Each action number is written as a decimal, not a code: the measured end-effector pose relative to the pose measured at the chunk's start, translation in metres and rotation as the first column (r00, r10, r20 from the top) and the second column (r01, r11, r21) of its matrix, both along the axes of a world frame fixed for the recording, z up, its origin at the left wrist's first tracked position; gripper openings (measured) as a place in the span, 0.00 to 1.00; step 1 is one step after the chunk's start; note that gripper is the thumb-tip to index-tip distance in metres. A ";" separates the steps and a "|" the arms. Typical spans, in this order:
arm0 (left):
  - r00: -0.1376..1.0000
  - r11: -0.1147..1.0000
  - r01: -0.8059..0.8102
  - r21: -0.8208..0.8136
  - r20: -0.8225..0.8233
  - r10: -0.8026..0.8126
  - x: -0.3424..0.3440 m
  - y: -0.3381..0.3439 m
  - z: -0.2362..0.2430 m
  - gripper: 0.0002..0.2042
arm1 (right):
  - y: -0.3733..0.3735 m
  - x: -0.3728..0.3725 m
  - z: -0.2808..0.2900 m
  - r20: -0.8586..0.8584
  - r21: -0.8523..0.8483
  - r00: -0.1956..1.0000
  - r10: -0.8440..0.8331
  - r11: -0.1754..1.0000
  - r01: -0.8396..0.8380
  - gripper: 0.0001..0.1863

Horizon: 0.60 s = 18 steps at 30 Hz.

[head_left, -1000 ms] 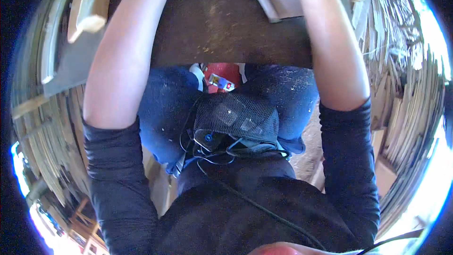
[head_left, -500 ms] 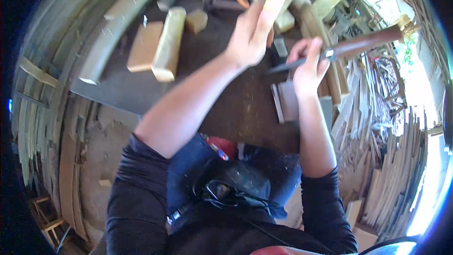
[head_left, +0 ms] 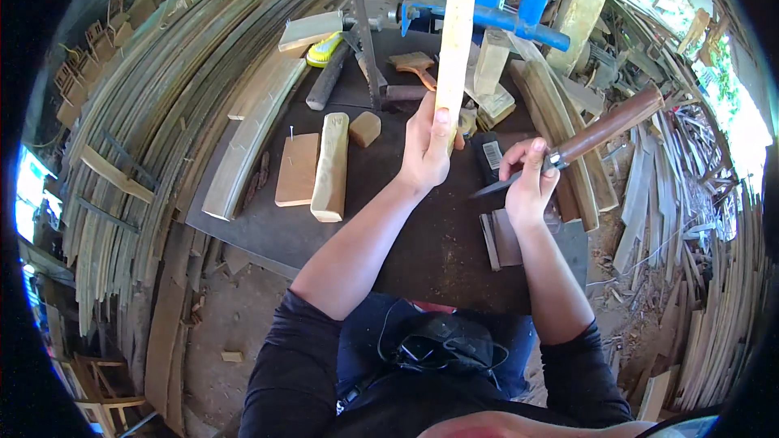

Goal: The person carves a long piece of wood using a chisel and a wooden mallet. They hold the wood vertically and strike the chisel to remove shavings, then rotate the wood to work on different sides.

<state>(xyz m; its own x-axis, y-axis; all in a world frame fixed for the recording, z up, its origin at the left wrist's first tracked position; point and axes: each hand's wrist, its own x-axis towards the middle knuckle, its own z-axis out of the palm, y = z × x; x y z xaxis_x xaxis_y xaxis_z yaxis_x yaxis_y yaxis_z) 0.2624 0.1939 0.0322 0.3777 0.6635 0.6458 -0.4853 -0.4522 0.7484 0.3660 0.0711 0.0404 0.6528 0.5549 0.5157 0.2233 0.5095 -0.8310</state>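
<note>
My left hand point(head_left: 426, 146) grips a long pale wooden strip point(head_left: 456, 36), held upright above the dark bench top point(head_left: 406, 251). My right hand point(head_left: 531, 178) holds a chisel-like tool point(head_left: 604, 124) with a brown wooden handle and metal ferrule, its dark blade pointing lower left, apart from the strip. Beside that hand lie a black object with a white label point(head_left: 490, 161) and a flat grey-brown piece point(head_left: 503, 243). Left of my left hand are a thick wooden bar point(head_left: 331, 169), a tan board point(head_left: 298, 166) with nails on it and a small wood block point(head_left: 365, 128).
Blue metal equipment point(head_left: 495, 12) stands at the back beside an upright dark serrated blade point(head_left: 361, 28). A yellow-green object point(head_left: 323, 50), a brush point(head_left: 422, 65) and long beams point(head_left: 251, 134) lie on the bench. Stacked planks point(head_left: 122, 186) and scrap wood point(head_left: 673, 186) surround it.
The view has swung toward the bench, bringing both hands and their items into sight. Since half a second ago it has levelled further, while both hands keep their holds.
</note>
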 end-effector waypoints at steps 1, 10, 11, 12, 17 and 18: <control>1.000 1.000 0.018 -0.006 0.009 -0.018 -0.001 0.002 -0.001 0.31 | 0.001 -0.001 0.001 -0.003 0.000 1.000 0.015 1.000 -0.015 0.26; 0.989 0.985 0.148 -0.086 0.016 -0.148 -0.005 0.010 -0.007 0.29 | 0.015 -0.018 0.091 -0.316 0.127 0.887 0.337 0.942 -0.312 0.22; 0.985 0.980 0.170 -0.099 -0.006 -0.171 -0.006 0.012 -0.007 0.28 | 0.017 -0.017 0.104 -0.270 0.186 0.873 0.406 0.912 -0.366 0.22; 0.983 0.979 0.180 -0.097 -0.021 -0.183 -0.010 0.015 -0.009 0.29 | 0.021 -0.016 0.114 -0.220 0.242 0.854 0.471 0.875 -0.420 0.22; 0.974 0.973 0.206 -0.108 -0.072 -0.214 -0.018 0.013 -0.013 0.30 | 0.027 -0.008 0.109 -0.065 0.199 0.632 0.772 0.631 -0.750 0.25; 0.971 0.971 0.213 -0.112 -0.088 -0.223 -0.018 0.014 -0.014 0.30 | 0.033 -0.009 0.104 -0.020 0.188 0.576 0.817 0.569 -0.800 0.25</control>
<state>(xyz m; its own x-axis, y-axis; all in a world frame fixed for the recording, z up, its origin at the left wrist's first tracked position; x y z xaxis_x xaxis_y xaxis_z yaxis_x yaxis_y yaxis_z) 0.2443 0.2079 0.0184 0.5788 0.6182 0.5318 -0.4851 -0.2632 0.8339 0.3572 0.1036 0.1449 0.0173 0.8018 0.5974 -0.4165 0.5490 -0.7247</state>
